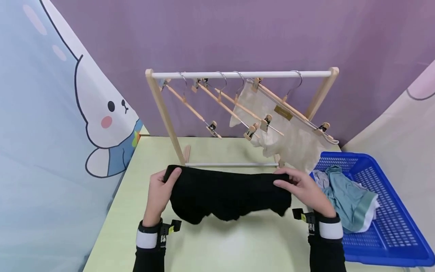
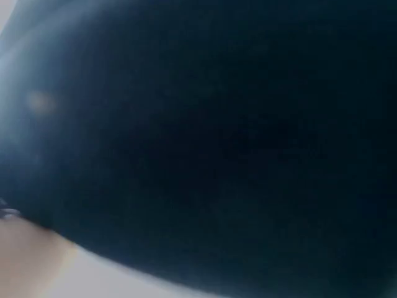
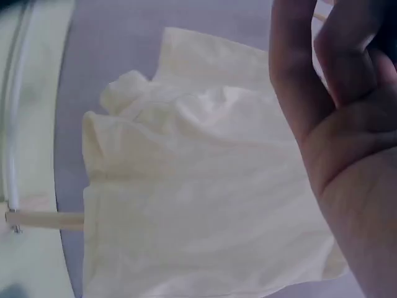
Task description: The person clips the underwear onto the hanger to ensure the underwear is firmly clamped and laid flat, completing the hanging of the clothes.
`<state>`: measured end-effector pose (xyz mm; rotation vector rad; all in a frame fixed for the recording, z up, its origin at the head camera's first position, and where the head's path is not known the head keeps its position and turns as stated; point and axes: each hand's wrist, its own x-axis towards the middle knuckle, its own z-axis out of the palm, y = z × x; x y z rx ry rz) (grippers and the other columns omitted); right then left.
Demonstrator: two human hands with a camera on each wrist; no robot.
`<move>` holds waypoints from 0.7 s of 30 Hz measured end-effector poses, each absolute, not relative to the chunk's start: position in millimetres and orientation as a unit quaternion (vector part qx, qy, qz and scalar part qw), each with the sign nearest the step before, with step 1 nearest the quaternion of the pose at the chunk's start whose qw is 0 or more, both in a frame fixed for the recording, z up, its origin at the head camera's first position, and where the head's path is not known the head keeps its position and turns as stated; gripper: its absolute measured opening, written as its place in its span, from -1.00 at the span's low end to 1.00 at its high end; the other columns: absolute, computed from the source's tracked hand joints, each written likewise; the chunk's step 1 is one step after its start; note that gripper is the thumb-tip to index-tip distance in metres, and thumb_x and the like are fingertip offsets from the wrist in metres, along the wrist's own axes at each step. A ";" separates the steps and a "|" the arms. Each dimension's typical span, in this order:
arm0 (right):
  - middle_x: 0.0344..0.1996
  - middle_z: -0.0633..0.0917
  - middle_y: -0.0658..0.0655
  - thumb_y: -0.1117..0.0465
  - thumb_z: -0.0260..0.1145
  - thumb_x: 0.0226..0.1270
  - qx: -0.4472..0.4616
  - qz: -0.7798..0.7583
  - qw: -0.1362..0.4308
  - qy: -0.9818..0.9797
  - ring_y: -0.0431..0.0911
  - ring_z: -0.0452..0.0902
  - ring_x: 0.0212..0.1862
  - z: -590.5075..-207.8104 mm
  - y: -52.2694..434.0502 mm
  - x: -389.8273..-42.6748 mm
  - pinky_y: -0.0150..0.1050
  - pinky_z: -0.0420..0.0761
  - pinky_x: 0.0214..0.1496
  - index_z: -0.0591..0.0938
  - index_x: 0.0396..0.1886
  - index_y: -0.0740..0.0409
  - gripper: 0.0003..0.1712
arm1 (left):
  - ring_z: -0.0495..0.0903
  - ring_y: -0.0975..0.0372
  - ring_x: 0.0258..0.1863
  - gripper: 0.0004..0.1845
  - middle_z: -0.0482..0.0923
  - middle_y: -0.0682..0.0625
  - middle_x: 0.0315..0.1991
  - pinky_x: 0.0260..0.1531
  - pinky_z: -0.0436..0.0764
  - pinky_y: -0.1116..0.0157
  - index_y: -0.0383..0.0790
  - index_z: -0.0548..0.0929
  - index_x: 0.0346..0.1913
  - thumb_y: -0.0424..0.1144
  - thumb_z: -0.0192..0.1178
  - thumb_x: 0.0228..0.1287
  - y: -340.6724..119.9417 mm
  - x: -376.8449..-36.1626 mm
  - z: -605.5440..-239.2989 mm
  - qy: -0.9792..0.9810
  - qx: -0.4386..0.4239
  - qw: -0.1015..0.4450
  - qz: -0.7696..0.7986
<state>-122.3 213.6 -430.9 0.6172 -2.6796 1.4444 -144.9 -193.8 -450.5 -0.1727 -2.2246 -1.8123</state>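
A black garment (image 1: 227, 192) is stretched between both hands just above the pale green table (image 1: 217, 241). My left hand (image 1: 162, 189) grips its left top corner, thumb over the waistband. At the right top corner my right hand (image 1: 299, 187) pinches the same band. Dark fabric of the black garment (image 2: 217, 149) fills the left wrist view. The right wrist view shows my right hand's fingers (image 3: 322, 81) curled, with a cream garment (image 3: 198, 186) behind them. That cream garment (image 1: 289, 136) hangs from a clip hanger on the wooden rack (image 1: 238, 113).
Several empty wooden clip hangers (image 1: 204, 109) hang on the rack's white rail. A blue plastic basket (image 1: 391, 226) at the right holds a teal garment (image 1: 350, 196) and a white one. A cartoon rabbit curtain (image 1: 68, 113) stands at the left.
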 end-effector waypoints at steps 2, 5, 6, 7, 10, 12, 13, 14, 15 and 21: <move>-0.39 0.57 0.00 0.27 0.26 0.45 0.189 0.455 0.014 -0.870 -0.21 0.37 -0.49 -435.4 216.2 -128.4 -0.31 0.43 -0.44 0.65 0.02 0.03 -0.79 | 0.40 0.26 -0.66 -0.53 0.30 0.09 -0.73 -0.56 0.41 0.35 -0.34 0.47 -0.65 -0.16 0.25 0.40 -191.5 -150.5 -460.3 -0.778 -0.040 0.101 -0.619; -0.36 0.62 0.09 0.19 0.19 0.52 0.158 0.418 0.017 -0.895 -0.14 0.49 -0.41 -459.5 214.1 -147.2 -0.23 0.52 -0.33 0.64 0.06 0.10 -0.77 | 0.48 0.17 -0.51 -0.56 0.41 -0.02 -0.60 -0.42 0.48 0.29 -0.34 0.56 -0.46 -0.01 0.22 0.41 -182.7 -166.4 -489.1 -0.816 -0.023 0.099 -0.569; -0.29 0.66 0.15 0.18 0.16 0.54 0.147 0.399 0.014 -0.905 -0.08 0.56 -0.34 -470.8 212.5 -153.4 -0.17 0.56 -0.26 0.62 0.11 0.16 -0.73 | 0.55 0.13 -0.40 -0.60 0.50 -0.08 -0.48 -0.32 0.54 0.25 -0.34 0.61 -0.32 0.01 0.21 0.42 -179.0 -171.1 -500.1 -0.830 -0.019 0.102 -0.548; -0.17 0.68 0.23 0.18 0.13 0.56 0.136 0.382 0.007 -0.914 0.00 0.62 -0.23 -482.9 210.8 -158.7 -0.10 0.59 -0.16 0.58 0.17 0.23 -0.67 | 0.59 0.09 -0.27 -0.60 0.57 -0.13 -0.33 -0.19 0.57 0.20 -0.35 0.63 -0.15 0.01 0.20 0.42 -175.3 -175.2 -511.2 -0.845 -0.016 0.106 -0.524; 0.14 0.58 0.42 0.21 0.11 0.56 0.111 0.344 -0.023 -0.932 0.24 0.55 0.13 -517.1 204.7 -166.3 0.14 0.51 0.15 0.43 0.30 0.41 -0.54 | 0.55 -0.02 0.13 -0.49 0.52 -0.22 0.15 0.13 0.52 0.03 -0.33 0.48 0.23 -0.06 0.24 0.40 -165.5 -180.6 -538.9 -0.886 -0.036 0.104 -0.451; 0.19 0.53 0.46 0.23 0.17 0.52 0.118 0.329 -0.045 -0.936 0.31 0.47 0.21 -534.8 199.1 -165.5 0.19 0.45 0.22 0.40 0.31 0.46 -0.50 | 0.47 -0.05 0.24 -0.45 0.46 -0.24 0.23 0.23 0.44 -0.02 -0.34 0.44 0.28 -0.11 0.28 0.37 -160.5 -179.0 -549.6 -0.909 -0.077 0.069 -0.403; 0.20 0.52 0.45 0.23 0.20 0.50 0.123 0.329 -0.056 -0.934 0.31 0.44 0.24 -541.7 195.4 -164.4 0.20 0.42 0.25 0.42 0.30 0.46 -0.49 | 0.44 -0.06 0.27 -0.46 0.44 -0.24 0.25 0.26 0.42 -0.02 -0.32 0.45 0.27 -0.13 0.31 0.35 -158.8 -177.5 -554.2 -0.918 -0.103 0.045 -0.380; 0.19 0.53 0.44 0.22 0.23 0.47 0.135 0.326 -0.062 -0.934 0.31 0.43 0.25 -546.8 191.3 -163.6 0.20 0.41 0.27 0.46 0.27 0.45 -0.50 | 0.41 -0.06 0.31 -0.45 0.43 -0.24 0.28 0.28 0.40 -0.02 -0.31 0.47 0.26 -0.13 0.33 0.32 -157.2 -175.7 -557.7 -0.924 -0.130 0.015 -0.359; 0.18 0.55 0.42 0.19 0.26 0.45 0.151 0.321 -0.069 -0.932 0.30 0.44 0.25 -551.4 187.1 -162.6 0.19 0.41 0.27 0.49 0.24 0.43 -0.50 | 0.37 -0.08 0.34 -0.43 0.41 -0.25 0.30 0.31 0.36 -0.03 -0.31 0.48 0.26 -0.12 0.36 0.29 -155.8 -173.7 -560.9 -0.929 -0.156 -0.017 -0.336; 0.42 0.26 0.48 -0.07 0.48 0.18 0.183 0.282 -0.142 -0.931 0.39 0.07 0.47 -580.6 170.1 -152.6 0.27 0.17 0.41 0.33 0.40 0.45 -0.02 | -0.04 -0.19 0.54 0.18 -0.02 -0.30 0.55 0.41 0.05 -0.24 -0.30 0.20 0.50 0.07 0.61 -0.15 -151.1 -162.1 -585.6 -0.945 -0.199 -0.170 -0.198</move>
